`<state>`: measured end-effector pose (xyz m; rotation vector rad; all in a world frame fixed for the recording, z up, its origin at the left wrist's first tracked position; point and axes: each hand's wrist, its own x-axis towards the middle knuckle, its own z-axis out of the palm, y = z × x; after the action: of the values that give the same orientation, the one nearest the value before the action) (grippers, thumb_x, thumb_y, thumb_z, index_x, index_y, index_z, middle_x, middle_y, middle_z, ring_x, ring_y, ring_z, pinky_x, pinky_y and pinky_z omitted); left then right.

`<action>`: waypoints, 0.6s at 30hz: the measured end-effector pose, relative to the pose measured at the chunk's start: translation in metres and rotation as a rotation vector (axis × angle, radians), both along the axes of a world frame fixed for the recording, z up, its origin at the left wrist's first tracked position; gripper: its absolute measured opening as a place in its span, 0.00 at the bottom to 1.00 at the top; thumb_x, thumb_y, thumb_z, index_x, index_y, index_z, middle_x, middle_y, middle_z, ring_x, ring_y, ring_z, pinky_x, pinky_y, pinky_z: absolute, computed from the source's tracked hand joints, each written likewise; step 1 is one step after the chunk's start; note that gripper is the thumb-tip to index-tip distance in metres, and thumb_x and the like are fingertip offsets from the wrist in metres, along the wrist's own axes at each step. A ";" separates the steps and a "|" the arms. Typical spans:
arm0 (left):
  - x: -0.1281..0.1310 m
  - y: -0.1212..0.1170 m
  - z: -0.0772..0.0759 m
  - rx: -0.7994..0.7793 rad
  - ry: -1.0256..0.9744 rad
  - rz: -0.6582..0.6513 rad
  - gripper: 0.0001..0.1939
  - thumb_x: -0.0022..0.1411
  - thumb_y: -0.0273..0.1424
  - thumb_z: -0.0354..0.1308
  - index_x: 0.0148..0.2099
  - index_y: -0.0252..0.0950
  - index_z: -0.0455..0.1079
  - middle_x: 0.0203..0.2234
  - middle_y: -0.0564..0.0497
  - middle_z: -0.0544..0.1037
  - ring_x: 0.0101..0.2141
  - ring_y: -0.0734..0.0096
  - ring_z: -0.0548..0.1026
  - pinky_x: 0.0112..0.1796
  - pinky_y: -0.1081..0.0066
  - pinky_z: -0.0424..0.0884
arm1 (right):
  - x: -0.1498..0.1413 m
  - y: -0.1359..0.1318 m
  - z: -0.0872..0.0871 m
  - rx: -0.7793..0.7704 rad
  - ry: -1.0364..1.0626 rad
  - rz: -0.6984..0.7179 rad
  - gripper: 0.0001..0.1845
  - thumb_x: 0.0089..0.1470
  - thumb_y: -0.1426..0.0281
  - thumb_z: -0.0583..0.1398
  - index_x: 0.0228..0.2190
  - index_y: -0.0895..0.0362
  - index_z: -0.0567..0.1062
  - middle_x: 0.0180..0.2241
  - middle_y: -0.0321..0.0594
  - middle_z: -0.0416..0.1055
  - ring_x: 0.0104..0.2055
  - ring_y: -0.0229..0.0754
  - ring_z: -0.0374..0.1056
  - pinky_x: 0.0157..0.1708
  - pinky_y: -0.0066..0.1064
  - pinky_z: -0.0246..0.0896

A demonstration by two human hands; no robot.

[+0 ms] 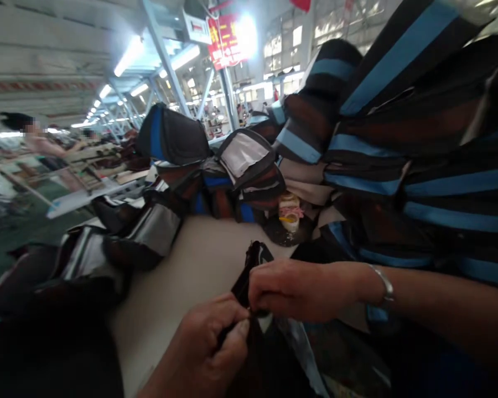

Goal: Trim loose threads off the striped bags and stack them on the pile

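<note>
Both hands meet over a dark fabric piece low in the middle of the head view. My left hand pinches its edge between thumb and forefinger. Just to the right, my right hand, with a silver bracelet on its wrist, has its fingers closed on the same piece, the fingertips almost touching those of the left. A black strip with a shiny edge sticks up behind the right knuckles. What exactly lies between the fingertips is too small and dark to make out.
Black bag pieces with light-blue bands are heaped high on the right. More dark bags line the back and left of the pale tabletop. A small container with a pink tie stands behind my hands. A person works far left.
</note>
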<state>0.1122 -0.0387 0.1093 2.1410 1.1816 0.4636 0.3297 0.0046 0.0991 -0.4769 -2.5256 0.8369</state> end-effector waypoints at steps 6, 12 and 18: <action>0.001 -0.003 0.001 -0.081 -0.055 0.033 0.13 0.61 0.26 0.49 0.25 0.35 0.69 0.24 0.54 0.71 0.26 0.77 0.69 0.27 0.78 0.62 | -0.001 0.005 -0.004 -0.114 0.112 0.152 0.07 0.60 0.70 0.61 0.38 0.61 0.71 0.36 0.42 0.70 0.38 0.38 0.66 0.40 0.28 0.62; -0.004 -0.004 0.004 -0.053 -0.079 0.055 0.13 0.61 0.25 0.49 0.24 0.35 0.62 0.22 0.55 0.67 0.25 0.78 0.66 0.26 0.77 0.60 | -0.014 0.007 -0.001 -0.068 -0.012 0.085 0.05 0.61 0.78 0.53 0.36 0.61 0.69 0.34 0.41 0.67 0.35 0.38 0.61 0.38 0.30 0.58; -0.018 -0.013 -0.027 0.163 -0.094 0.027 0.07 0.53 0.21 0.53 0.25 0.34 0.66 0.23 0.53 0.71 0.25 0.78 0.68 0.26 0.78 0.62 | -0.021 -0.012 -0.024 -0.533 0.065 -0.059 0.11 0.66 0.66 0.54 0.33 0.57 0.70 0.32 0.35 0.66 0.33 0.36 0.60 0.32 0.26 0.58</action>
<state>0.0946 -0.0519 0.0824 2.2161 1.1558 0.6863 0.3090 -0.0075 0.0748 -0.6700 -2.1986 1.4813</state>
